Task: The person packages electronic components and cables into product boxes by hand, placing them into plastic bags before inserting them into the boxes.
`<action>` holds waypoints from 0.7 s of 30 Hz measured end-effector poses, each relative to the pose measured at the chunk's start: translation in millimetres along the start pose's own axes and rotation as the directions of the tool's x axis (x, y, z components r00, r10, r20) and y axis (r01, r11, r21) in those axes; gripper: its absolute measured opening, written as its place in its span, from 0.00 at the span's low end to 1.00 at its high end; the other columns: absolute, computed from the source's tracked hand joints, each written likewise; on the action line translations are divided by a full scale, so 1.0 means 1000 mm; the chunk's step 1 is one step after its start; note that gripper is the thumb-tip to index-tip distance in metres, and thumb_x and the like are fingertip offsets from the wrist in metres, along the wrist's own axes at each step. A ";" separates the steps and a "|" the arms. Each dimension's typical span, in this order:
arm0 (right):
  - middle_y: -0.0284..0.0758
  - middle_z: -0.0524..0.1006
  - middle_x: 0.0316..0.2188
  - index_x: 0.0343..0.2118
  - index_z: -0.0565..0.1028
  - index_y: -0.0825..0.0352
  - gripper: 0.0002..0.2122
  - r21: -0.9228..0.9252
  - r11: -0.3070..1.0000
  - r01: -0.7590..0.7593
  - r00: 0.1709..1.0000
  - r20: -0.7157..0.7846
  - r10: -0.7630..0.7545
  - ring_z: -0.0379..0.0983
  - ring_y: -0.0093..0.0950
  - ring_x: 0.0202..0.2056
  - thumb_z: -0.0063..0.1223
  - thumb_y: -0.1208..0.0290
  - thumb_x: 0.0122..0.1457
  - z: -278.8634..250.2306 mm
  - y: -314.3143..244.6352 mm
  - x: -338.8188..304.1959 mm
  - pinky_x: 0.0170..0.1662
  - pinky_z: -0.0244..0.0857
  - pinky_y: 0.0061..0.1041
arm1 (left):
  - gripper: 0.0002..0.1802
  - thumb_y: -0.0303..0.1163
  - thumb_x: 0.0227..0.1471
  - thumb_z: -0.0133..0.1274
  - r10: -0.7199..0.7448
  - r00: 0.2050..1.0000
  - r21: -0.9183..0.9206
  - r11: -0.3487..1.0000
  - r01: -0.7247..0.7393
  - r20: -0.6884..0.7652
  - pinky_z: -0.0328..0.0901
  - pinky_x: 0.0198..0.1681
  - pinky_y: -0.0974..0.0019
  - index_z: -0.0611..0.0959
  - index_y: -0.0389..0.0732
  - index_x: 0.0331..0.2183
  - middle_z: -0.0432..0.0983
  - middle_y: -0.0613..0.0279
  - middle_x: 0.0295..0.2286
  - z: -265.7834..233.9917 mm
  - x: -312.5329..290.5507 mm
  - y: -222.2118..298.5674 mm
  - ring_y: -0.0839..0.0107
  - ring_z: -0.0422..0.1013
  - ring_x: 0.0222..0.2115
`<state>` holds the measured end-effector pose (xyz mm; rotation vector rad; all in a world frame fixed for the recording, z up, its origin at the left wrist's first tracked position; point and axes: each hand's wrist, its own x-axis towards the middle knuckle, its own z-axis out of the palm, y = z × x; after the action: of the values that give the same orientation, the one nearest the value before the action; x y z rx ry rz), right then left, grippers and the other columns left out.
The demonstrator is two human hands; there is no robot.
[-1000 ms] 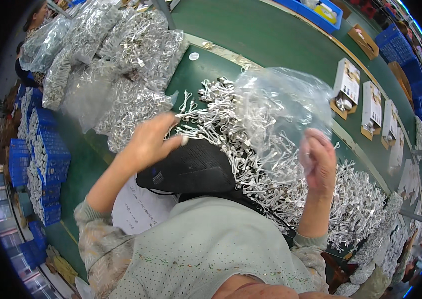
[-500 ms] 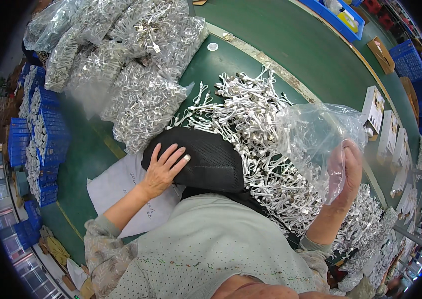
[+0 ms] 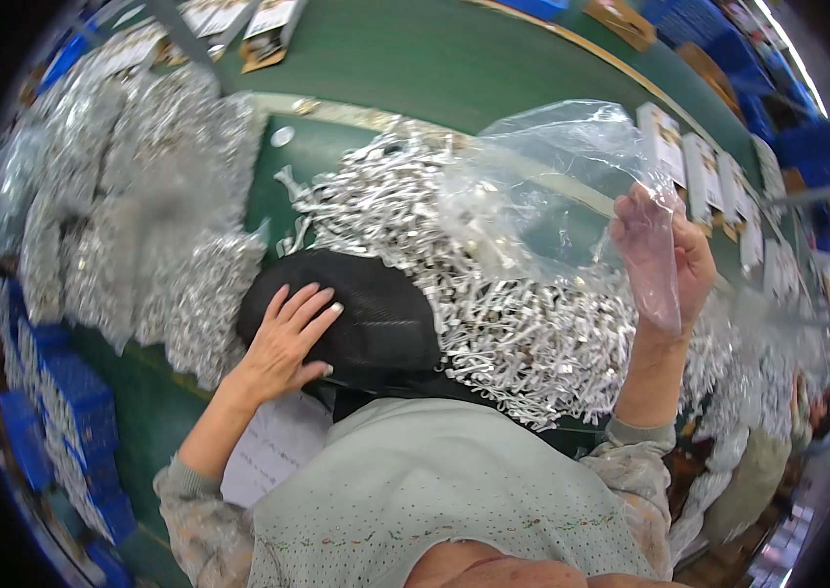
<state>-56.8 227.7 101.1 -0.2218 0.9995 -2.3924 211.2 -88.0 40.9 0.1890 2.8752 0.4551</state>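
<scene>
Clutching clear bag (image 3: pixel 552 211), right hand (image 3: pixel 681 263) hung near white cables (image 3: pixel 532 343), left hand (image 3: pixel 282 348) lay spread on black mesh thing (image 3: pixel 380 304).

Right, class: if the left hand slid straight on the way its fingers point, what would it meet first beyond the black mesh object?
The left hand would probably meet the white cables just past the black mesh object, though depth is unclear.

Cable heap (image 3: pixel 532 343) on table (image 3: pixel 320 145), right of pouch (image 3: pixel 376 318), filled sacks (image 3: pixel 194 304) left, crates (image 3: pixel 81 407) lower left
</scene>
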 end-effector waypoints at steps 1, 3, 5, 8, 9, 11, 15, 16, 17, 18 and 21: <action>0.50 0.72 0.43 0.43 0.68 0.75 0.16 0.011 1.000 0.024 1.000 0.018 -0.024 0.70 0.40 0.42 0.42 0.72 0.54 -0.008 -0.012 -0.006 0.46 0.64 0.36 | 0.44 0.36 0.27 0.65 -0.003 0.999 -0.108 0.994 -0.003 -0.049 0.45 0.60 0.50 0.67 0.41 0.51 0.59 0.56 0.54 -0.002 0.002 0.003 0.58 0.53 0.57; 0.49 0.73 0.42 0.44 0.68 0.76 0.16 0.106 0.994 0.038 0.997 0.062 -0.045 0.70 0.40 0.41 0.41 0.72 0.54 -0.028 -0.041 -0.021 0.45 0.65 0.35 | 0.40 0.34 0.30 0.64 -0.001 0.978 -0.186 0.982 -0.039 -0.210 0.51 0.57 0.52 0.69 0.39 0.49 0.63 0.53 0.51 -0.009 0.013 0.007 0.55 0.58 0.53; 0.48 0.73 0.42 0.46 0.66 0.77 0.16 -0.060 0.971 0.232 0.968 -0.087 -0.237 0.70 0.37 0.41 0.41 0.74 0.55 -0.063 -0.078 -0.049 0.46 0.65 0.33 | 0.34 0.30 0.34 0.61 -0.062 0.925 -0.230 0.973 -0.028 -0.376 0.57 0.53 0.56 0.71 0.36 0.47 0.66 0.50 0.48 -0.009 0.030 0.006 0.53 0.63 0.49; 0.41 0.73 0.39 0.44 0.68 0.76 0.15 -0.039 0.927 0.373 0.916 -0.144 -0.375 0.67 0.31 0.38 0.41 0.74 0.56 -0.083 -0.128 -0.093 0.42 0.64 0.29 | 0.31 0.27 0.37 0.59 -0.124 0.899 -0.251 0.968 0.016 -0.420 0.59 0.52 0.58 0.71 0.35 0.47 0.66 0.50 0.48 -0.005 0.054 -0.004 0.53 0.64 0.48; 0.39 0.72 0.38 0.42 0.69 0.75 0.13 0.029 0.920 0.390 0.916 -0.113 -0.385 0.65 0.29 0.36 0.41 0.74 0.56 -0.086 -0.142 -0.109 0.38 0.64 0.27 | 0.30 0.27 0.37 0.59 -0.126 0.892 -0.257 0.966 0.011 -0.434 0.59 0.52 0.58 0.71 0.34 0.47 0.66 0.50 0.48 -0.004 0.063 -0.005 0.53 0.64 0.48; 0.36 0.72 0.38 0.41 0.70 0.73 0.12 -0.269 0.816 0.512 0.784 -0.242 -0.572 0.66 0.27 0.35 0.42 0.74 0.55 -0.125 -0.177 -0.158 0.37 0.63 0.25 | 0.31 0.26 0.38 0.58 -0.071 0.890 -0.257 0.965 -0.053 -0.450 0.58 0.52 0.57 0.70 0.35 0.47 0.66 0.50 0.48 -0.003 0.082 0.001 0.52 0.63 0.49; 0.30 0.73 0.25 0.33 0.73 0.66 0.06 -0.794 0.484 0.368 0.142 -0.467 -0.873 0.67 0.23 0.25 0.46 0.73 0.53 -0.207 -0.250 -0.290 0.27 0.61 0.22 | 0.34 0.29 0.37 0.60 0.093 0.886 -0.144 0.974 -0.176 -0.453 0.57 0.53 0.55 0.69 0.36 0.49 0.63 0.50 0.50 0.002 0.129 0.012 0.51 0.61 0.50; 0.30 0.72 0.22 0.30 0.74 0.65 0.05 -0.899 0.374 0.227 -0.026 -0.389 -0.921 0.67 0.23 0.24 0.48 0.72 0.52 -0.229 -0.264 -0.328 0.25 0.60 0.21 | 0.36 0.30 0.36 0.60 0.120 0.886 -0.142 0.969 -0.203 -0.448 0.55 0.54 0.55 0.67 0.37 0.50 0.60 0.50 0.52 0.004 0.141 0.013 0.51 0.59 0.52; 0.30 0.72 0.22 0.28 0.74 0.65 0.05 -0.894 0.380 0.237 -0.178 -0.425 -0.888 0.67 0.23 0.23 0.50 0.71 0.50 -0.221 -0.248 -0.334 0.24 0.60 0.22 | 0.37 0.31 0.36 0.61 0.111 0.903 -0.138 0.974 -0.183 -0.415 0.54 0.54 0.55 0.67 0.37 0.50 0.59 0.50 0.52 0.006 0.149 0.014 0.51 0.58 0.52; 0.31 0.72 0.21 0.25 0.74 0.66 0.05 -0.889 0.385 0.248 -0.325 -0.450 -0.832 0.67 0.23 0.23 0.51 0.70 0.48 -0.211 -0.234 -0.343 0.24 0.60 0.23 | 0.37 0.31 0.36 0.61 0.100 0.918 -0.131 0.978 -0.162 -0.384 0.53 0.55 0.55 0.66 0.38 0.51 0.58 0.49 0.53 0.004 0.154 0.016 0.51 0.56 0.53; 0.37 0.74 0.23 0.22 0.74 0.70 0.09 -0.585 0.770 -0.256 -0.746 -0.387 -0.542 0.70 0.30 0.26 0.53 0.68 0.43 -0.242 -0.189 -0.421 0.25 0.64 0.33 | 0.39 0.32 0.35 0.62 0.149 0.925 0.006 0.988 -0.157 -0.348 0.51 0.57 0.53 0.66 0.39 0.52 0.57 0.49 0.53 0.007 0.162 0.032 0.51 0.54 0.55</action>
<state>137.9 710.1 82.5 3.0092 2.5189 -1.4913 59.5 -30.1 12.7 0.3665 3.2141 0.6038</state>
